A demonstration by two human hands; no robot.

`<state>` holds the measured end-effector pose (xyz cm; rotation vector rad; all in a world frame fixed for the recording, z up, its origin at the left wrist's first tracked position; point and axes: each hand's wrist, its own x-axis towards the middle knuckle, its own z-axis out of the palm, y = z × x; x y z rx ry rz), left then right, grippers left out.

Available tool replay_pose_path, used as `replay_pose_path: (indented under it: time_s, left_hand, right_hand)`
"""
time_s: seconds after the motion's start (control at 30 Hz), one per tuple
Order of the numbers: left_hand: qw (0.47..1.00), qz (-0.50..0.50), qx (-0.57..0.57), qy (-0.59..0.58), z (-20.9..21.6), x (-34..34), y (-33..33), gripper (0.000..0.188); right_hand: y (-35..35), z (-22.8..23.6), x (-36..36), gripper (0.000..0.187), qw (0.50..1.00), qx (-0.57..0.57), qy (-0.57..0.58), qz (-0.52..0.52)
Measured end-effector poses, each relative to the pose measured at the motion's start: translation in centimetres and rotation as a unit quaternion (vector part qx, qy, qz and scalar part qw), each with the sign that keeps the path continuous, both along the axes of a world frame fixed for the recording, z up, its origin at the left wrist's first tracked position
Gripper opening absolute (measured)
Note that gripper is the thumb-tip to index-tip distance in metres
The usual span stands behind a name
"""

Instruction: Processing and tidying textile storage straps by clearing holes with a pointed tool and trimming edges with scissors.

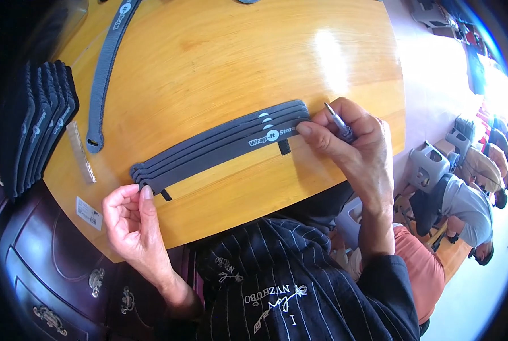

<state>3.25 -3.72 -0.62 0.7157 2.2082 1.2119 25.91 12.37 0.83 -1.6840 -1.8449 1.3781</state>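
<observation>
Several dark grey straps (pixel 220 136) with white print lie fanned in an overlapping stack on the wooden table before me. My left hand (pixel 134 219) pinches the rounded left end of the nearest strap between thumb and forefinger. At the stack's right end, my right hand (pixel 353 136) has its thumb on the same strap. Tucked in the fingers of that hand is a slim pen-like tool (pixel 339 122) with a pointed metal tip and a clear purplish body; its exact kind is unclear. Short black tabs (pixel 283 148) stick out below the nearest strap.
Another grey strap (pixel 103 85) with a slotted end lies at the far left. Beyond the table's left edge are several stacked dark straps (pixel 43 125). A clear strip (pixel 80 152) and a white label (pixel 88 212) lie nearby. Other people (pixel 464 204) sit at the right.
</observation>
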Motion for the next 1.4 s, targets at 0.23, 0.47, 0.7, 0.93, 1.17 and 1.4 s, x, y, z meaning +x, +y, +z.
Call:
replay_pose_path:
  time_s: [0.23, 0.47, 0.7, 0.93, 1.17, 1.4]
  left_hand:
    - [1.0, -0.003, 0.007, -0.006, -0.2, -0.2, 0.1, 0.016]
    - [1.0, 0.026, -0.002, -0.009, 0.5, -0.1, -0.2, 0.016]
    - [0.999, 0.003, 0.041, -0.001, 0.1, 0.0, 0.4, 0.018]
    - [0.999, -0.021, 0.043, 0.008, -0.3, -0.5, 0.1, 0.014]
    - [1.0, -0.028, -0.008, -0.006, 0.7, -0.8, 0.0, 0.011]
    - [0.985, 0.007, -0.057, -0.164, 2.0, -1.6, 0.5, 0.01]
  right_hand:
    - [0.0, 0.2, -0.3, 0.021, 1.0, -0.01, -0.004, -0.004]
    - [-0.6, -0.2, -1.1, 0.019, 0.999, -0.028, 0.019, -0.019]
    - [-0.5, 0.2, -1.2, 0.023, 0.996, -0.03, 0.045, -0.068]
    - [-0.7, 0.4, -1.9, 0.015, 1.0, 0.013, 0.009, -0.009]
    - [0.1, 0.5, -1.7, 0.011, 0.999, -0.026, 0.012, 0.021]
    - [0.8, 0.9, -1.7, 0.014, 0.998, -0.065, -0.004, 0.01]
